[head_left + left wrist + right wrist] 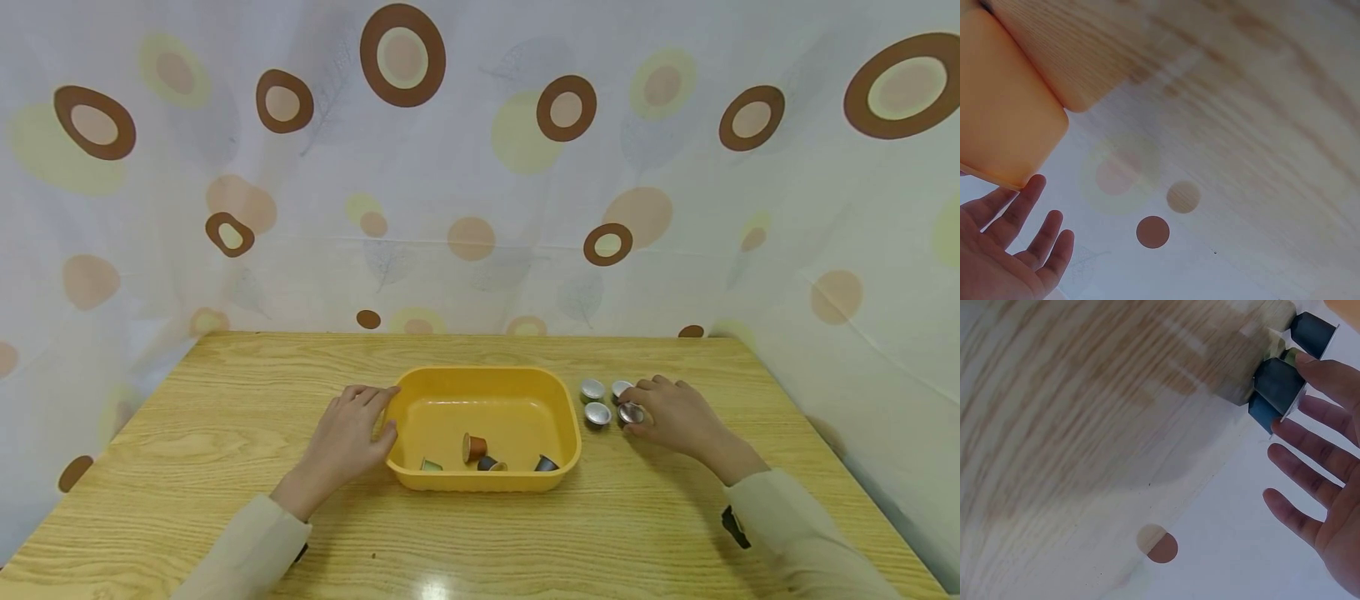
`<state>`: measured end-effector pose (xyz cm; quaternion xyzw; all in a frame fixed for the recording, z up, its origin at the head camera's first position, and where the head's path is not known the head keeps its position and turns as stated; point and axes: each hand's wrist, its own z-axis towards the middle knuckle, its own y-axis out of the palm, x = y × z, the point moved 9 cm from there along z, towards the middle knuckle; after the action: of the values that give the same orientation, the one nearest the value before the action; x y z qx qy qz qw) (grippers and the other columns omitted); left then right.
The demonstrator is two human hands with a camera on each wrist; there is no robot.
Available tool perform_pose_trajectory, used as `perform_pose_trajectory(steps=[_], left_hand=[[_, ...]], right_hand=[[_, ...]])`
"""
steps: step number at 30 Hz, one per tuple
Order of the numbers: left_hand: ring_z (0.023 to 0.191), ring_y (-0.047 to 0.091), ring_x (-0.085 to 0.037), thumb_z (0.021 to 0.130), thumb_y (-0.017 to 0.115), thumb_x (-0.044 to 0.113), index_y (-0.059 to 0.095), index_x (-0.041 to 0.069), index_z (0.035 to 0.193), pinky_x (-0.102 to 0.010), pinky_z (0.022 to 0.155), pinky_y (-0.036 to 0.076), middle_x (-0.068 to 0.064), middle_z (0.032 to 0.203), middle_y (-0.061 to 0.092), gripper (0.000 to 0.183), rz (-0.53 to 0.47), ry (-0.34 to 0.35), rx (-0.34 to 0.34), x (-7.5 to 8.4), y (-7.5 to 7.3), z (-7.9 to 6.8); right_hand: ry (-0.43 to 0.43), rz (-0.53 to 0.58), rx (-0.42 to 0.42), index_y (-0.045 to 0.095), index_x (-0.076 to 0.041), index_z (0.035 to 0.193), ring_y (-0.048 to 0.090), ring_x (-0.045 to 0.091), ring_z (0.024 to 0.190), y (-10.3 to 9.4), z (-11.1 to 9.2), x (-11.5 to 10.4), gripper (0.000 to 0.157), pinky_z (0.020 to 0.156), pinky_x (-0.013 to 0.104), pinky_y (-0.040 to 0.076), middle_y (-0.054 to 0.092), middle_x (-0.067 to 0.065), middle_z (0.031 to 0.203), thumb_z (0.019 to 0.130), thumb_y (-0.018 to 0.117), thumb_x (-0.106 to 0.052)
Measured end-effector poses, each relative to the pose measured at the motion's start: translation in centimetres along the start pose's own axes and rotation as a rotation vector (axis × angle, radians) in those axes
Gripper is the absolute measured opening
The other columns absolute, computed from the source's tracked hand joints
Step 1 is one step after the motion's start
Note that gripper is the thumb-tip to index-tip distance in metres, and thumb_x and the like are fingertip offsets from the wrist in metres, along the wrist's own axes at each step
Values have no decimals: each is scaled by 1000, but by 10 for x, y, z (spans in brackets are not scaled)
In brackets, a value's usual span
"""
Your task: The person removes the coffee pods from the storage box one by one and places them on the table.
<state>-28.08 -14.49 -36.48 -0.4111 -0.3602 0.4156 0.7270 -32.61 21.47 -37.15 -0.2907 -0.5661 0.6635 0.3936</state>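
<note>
A yellow plastic tub stands on the table, with several coffee capsules lying in it, among them a brown one. My left hand rests on the tub's left rim, its fingers fairly straight; in the left wrist view, a fingertip touches the tub's rim. Right of the tub, my right hand has thumb and finger at opposite edges of a dark coffee capsule, pinching it. Its foil lid faces up. Beside it sit three more lid-up capsules, one nearest the tub.
The wooden table has a light grain. Behind it and along its sides hangs a white cloth with brown, yellow and peach circles.
</note>
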Motion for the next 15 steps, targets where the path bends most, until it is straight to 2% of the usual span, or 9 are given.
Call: perform_pose_trajectory(steps=[15], left_hand=[[107,52,-27,84,55,24,56,10,124,-44,86,45,-5,111,64,42,15,3,2,0,0,0]], right_hand=[[-34,-1,41,67,-12,101,58,28,88,-16,0,-5,33,70,50,48,65,5,95,73,73,-29]])
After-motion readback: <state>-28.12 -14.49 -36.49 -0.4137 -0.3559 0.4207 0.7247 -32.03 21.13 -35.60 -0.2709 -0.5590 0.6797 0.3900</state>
